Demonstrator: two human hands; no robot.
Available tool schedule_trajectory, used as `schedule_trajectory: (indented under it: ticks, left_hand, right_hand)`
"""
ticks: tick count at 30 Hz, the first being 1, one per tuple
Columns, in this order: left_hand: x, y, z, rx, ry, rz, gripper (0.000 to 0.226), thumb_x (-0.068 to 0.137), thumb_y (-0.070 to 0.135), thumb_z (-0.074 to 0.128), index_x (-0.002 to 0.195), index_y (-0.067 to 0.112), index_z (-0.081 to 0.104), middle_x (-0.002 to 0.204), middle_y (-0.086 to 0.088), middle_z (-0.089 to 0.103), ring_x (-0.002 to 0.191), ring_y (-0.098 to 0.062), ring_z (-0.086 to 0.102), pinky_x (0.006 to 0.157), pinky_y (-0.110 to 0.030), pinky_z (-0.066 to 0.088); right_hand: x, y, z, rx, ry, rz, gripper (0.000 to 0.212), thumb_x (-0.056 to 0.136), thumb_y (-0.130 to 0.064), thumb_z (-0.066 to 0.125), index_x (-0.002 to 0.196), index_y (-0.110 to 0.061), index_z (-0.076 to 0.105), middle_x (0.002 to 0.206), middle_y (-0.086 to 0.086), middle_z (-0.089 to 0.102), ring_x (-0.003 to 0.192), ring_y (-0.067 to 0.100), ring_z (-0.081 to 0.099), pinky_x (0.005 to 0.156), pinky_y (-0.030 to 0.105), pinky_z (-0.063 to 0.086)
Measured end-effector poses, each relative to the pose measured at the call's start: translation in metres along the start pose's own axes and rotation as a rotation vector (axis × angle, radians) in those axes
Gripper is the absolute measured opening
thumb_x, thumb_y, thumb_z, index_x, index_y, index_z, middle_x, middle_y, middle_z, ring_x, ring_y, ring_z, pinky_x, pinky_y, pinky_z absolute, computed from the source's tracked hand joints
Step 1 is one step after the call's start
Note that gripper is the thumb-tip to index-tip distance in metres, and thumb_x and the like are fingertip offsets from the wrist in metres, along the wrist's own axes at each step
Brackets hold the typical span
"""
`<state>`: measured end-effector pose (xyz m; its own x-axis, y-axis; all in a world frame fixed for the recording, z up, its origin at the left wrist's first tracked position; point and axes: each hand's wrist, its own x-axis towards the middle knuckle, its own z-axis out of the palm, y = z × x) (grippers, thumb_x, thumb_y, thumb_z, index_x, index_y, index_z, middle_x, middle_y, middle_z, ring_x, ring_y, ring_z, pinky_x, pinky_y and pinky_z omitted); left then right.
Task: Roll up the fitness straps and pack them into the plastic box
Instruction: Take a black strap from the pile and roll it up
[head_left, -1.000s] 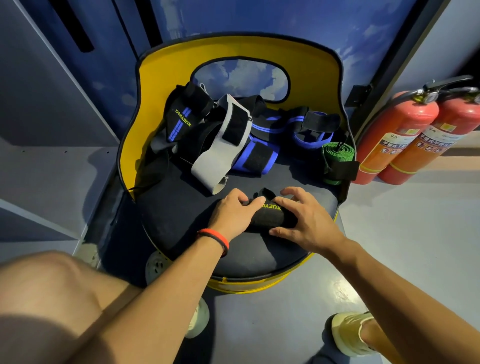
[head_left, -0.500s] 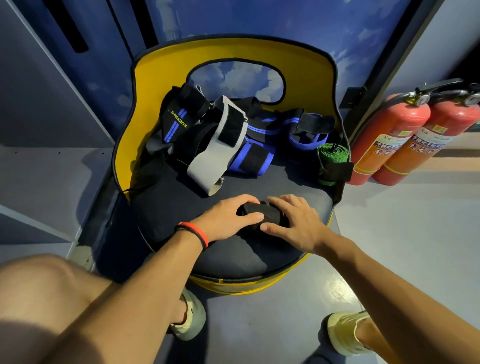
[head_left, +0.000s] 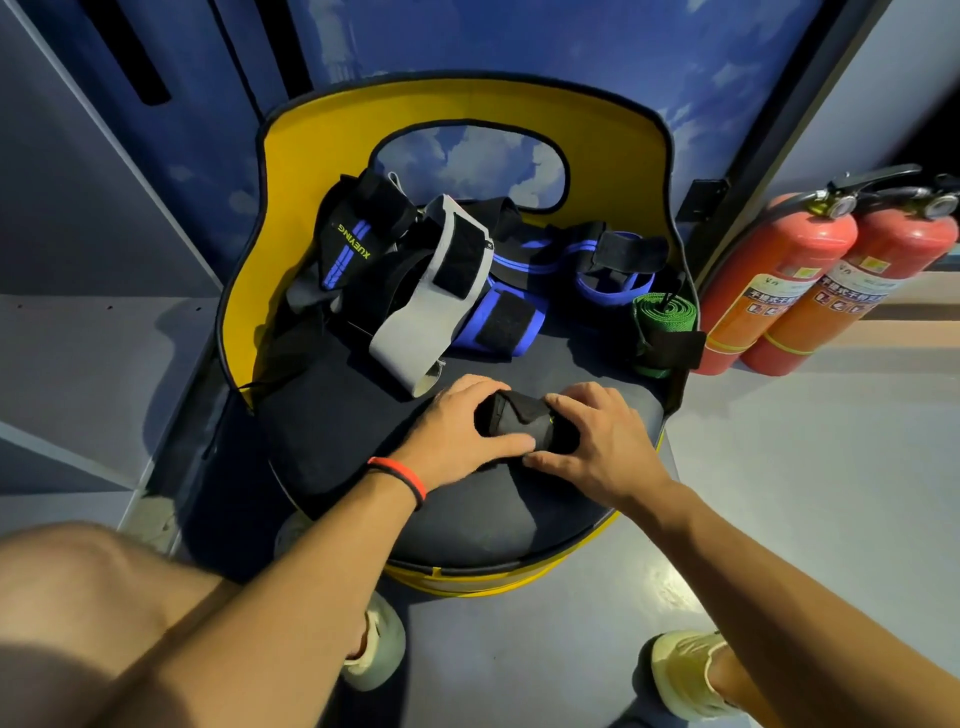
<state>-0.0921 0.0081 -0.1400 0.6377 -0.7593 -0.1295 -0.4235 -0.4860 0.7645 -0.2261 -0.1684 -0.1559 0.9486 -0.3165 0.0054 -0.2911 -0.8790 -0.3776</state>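
Rolled black strap (head_left: 514, 423) lies on a dark chair seat (head_left: 358, 436), gripped from both sides. The left hand (head_left: 457, 426) curls fingers and thumb round one end and the right hand (head_left: 597, 441) round the other, hiding both ends. Just beyond the hands lies a tangled heap of straps (head_left: 441, 275). Farther right, black fabric partly covers a rolled green strap (head_left: 665, 310).

A chair (head_left: 311, 135) with a yellow back and dark seat stood in the middle, with an oval cut-out (head_left: 467, 161) through its back. Behind it, at 12 o'clock, the wall (head_left: 571, 47) carried a blue sky print with clouds. A grey panel (head_left: 78, 208) sloped away at 9 o'clock. Two red extinguishers (head_left: 779, 280) stood touching at 3 o'clock on the pale grey floor (head_left: 805, 467), beside a dark frame (head_left: 784, 104). Light glared off the floor at 5 o'clock.
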Motion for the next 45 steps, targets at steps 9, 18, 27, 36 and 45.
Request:
schedule_trajectory:
  ticks: [9, 18, 27, 36, 45]
  left_hand:
    - [0.016, 0.005, -0.008, 0.33, -0.09, 0.216, 0.08, 0.074, 0.033, 0.087, 0.144, 0.028, 0.049, 0.141, 0.006, 0.052, 0.129, -0.017, 0.049, 0.109, -0.041, 0.044]
    - [0.015, 0.001, -0.002, 0.419, 0.008, 0.269, 0.068, 0.077, 0.041, 0.083, 0.136, 0.029, 0.052, 0.127, 0.006, 0.061, 0.118, -0.017, 0.055, 0.1, -0.04, 0.049]
    - [0.028, 0.015, -0.007, 0.082, 0.179, 0.198, 0.068, 0.076, 0.039, 0.086, 0.138, 0.038, 0.057, 0.128, 0.016, 0.064, 0.114, -0.002, 0.057, 0.092, -0.013, 0.042]
    - [0.102, 0.061, 0.009, 0.077, 0.291, 0.316, 0.048, 0.09, 0.027, 0.075, 0.135, 0.02, 0.061, 0.145, 0.004, 0.056, 0.136, -0.016, 0.047, 0.111, -0.042, 0.043]
    - [0.142, 0.081, 0.009, 0.827, 0.035, 0.444, 0.047, 0.089, 0.034, 0.068, 0.135, 0.033, 0.06, 0.151, 0.006, 0.042, 0.156, -0.02, 0.005, 0.123, -0.059, -0.002]
  right_hand:
    - [0.031, 0.001, -0.024, -0.058, -0.19, -0.005, 0.082, 0.073, -0.077, 0.069, 0.141, -0.033, 0.057, 0.131, -0.003, 0.047, 0.12, 0.021, 0.041, 0.101, 0.04, 0.039]
    - [0.032, -0.001, -0.019, -0.049, -0.152, -0.07, 0.073, 0.073, -0.07, 0.074, 0.131, -0.028, 0.062, 0.117, -0.003, 0.054, 0.099, 0.013, 0.039, 0.091, 0.038, 0.043]
    - [0.035, -0.005, -0.055, 0.372, -0.03, -0.029, 0.061, 0.072, -0.05, 0.086, 0.124, -0.029, 0.061, 0.11, -0.005, 0.064, 0.1, 0.012, 0.061, 0.086, 0.038, 0.055]
    - [0.044, 0.016, -0.111, 0.232, 0.485, 0.081, 0.069, 0.076, -0.032, 0.087, 0.138, -0.022, 0.057, 0.115, -0.005, 0.051, 0.1, -0.003, 0.044, 0.087, 0.016, 0.041]
    - [0.063, 0.052, -0.137, 0.229, 0.61, 0.209, 0.072, 0.078, -0.036, 0.085, 0.142, -0.02, 0.055, 0.121, -0.004, 0.048, 0.103, 0.001, 0.044, 0.092, 0.017, 0.037]
